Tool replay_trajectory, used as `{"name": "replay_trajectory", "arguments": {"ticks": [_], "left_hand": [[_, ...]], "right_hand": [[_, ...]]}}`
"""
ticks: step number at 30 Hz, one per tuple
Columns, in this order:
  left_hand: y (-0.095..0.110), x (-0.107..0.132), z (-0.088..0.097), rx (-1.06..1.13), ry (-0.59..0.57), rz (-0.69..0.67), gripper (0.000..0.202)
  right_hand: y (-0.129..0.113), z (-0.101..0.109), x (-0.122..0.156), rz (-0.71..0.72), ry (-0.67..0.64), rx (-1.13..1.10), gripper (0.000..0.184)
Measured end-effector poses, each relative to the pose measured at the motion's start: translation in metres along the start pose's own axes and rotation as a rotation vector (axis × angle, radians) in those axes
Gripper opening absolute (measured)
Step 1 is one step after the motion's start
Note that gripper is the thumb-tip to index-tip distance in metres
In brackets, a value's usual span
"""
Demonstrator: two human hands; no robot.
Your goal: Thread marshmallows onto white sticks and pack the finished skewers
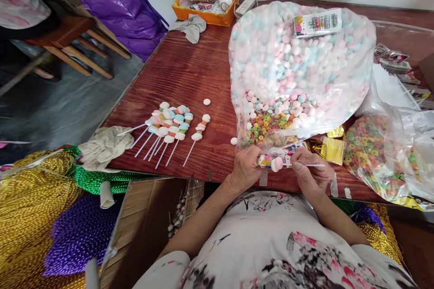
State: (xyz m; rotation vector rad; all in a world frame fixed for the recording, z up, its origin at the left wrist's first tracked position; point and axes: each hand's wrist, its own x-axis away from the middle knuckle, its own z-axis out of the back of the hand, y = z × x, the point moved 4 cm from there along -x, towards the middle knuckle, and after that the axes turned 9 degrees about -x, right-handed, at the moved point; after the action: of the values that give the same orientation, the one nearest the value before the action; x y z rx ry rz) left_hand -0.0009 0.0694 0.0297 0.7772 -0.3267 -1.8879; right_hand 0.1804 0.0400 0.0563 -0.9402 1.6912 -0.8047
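Note:
My left hand (244, 168) is closed around the candy end of a skewer (276, 162) threaded with pastel sweets, near the table's front edge. My right hand (309, 172) pinches the thin white stick (313, 165) of that same skewer. Just beyond my hands lies a big clear bag (298, 63) full of pink, white and blue marshmallow sweets with colourful ring candies at its mouth. To the left on the wooden table (190, 76) lie several finished candy skewers (169, 128).
A second bag of ring candies (376, 153) and gold wrappers (332, 149) sit at the right. Loose sweets (206, 101) lie on the table. An orange tray (203, 9) and grey cloth (191, 27) stand at the back. Bead strands (34, 203) and a cardboard box (145, 221) are below left.

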Motion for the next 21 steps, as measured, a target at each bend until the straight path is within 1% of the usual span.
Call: {"name": "replay_trajectory", "arguments": {"ticks": [2,5,7,8,9,10,12,14,16,18,21], "left_hand": [[0.000,0.001,-0.002,0.018,-0.004,0.005,0.023],[-0.001,0.003,-0.005,0.049,-0.036,0.035,0.021],[-0.003,0.004,-0.007,0.091,-0.101,0.091,0.021],[-0.004,0.005,-0.007,0.131,-0.158,0.124,0.023],[-0.005,0.005,-0.007,0.191,-0.239,0.158,0.026],[-0.005,0.005,-0.008,0.275,-0.346,0.194,0.030],[-0.004,0.007,-0.008,0.493,-0.615,0.264,0.038],[-0.001,0.009,-0.006,0.712,-0.876,0.315,0.045],[0.002,0.011,-0.004,0.861,-1.069,0.323,0.051],[0.005,0.013,-0.003,0.945,-1.193,0.303,0.053],[0.008,0.015,-0.004,1.006,-1.273,0.304,0.050]], "right_hand": [[0.006,-0.006,0.003,-0.017,0.001,-0.015,0.014],[0.016,-0.011,0.003,-0.108,-0.001,-0.084,0.013],[0.022,-0.008,-0.003,-0.181,-0.011,-0.109,0.012],[0.023,-0.006,-0.008,-0.213,-0.033,-0.114,0.013],[0.024,-0.004,-0.014,-0.237,-0.073,-0.122,0.014],[0.024,-0.001,-0.020,-0.255,-0.131,-0.134,0.014],[0.022,0.002,-0.031,-0.277,-0.268,-0.165,0.013],[0.018,0.003,-0.039,-0.270,-0.387,-0.185,0.010],[0.014,0.001,-0.043,-0.234,-0.467,-0.174,0.008],[0.009,0.000,-0.045,-0.186,-0.509,-0.143,0.009],[0.002,-0.003,-0.043,-0.123,-0.545,-0.086,0.009]]}}
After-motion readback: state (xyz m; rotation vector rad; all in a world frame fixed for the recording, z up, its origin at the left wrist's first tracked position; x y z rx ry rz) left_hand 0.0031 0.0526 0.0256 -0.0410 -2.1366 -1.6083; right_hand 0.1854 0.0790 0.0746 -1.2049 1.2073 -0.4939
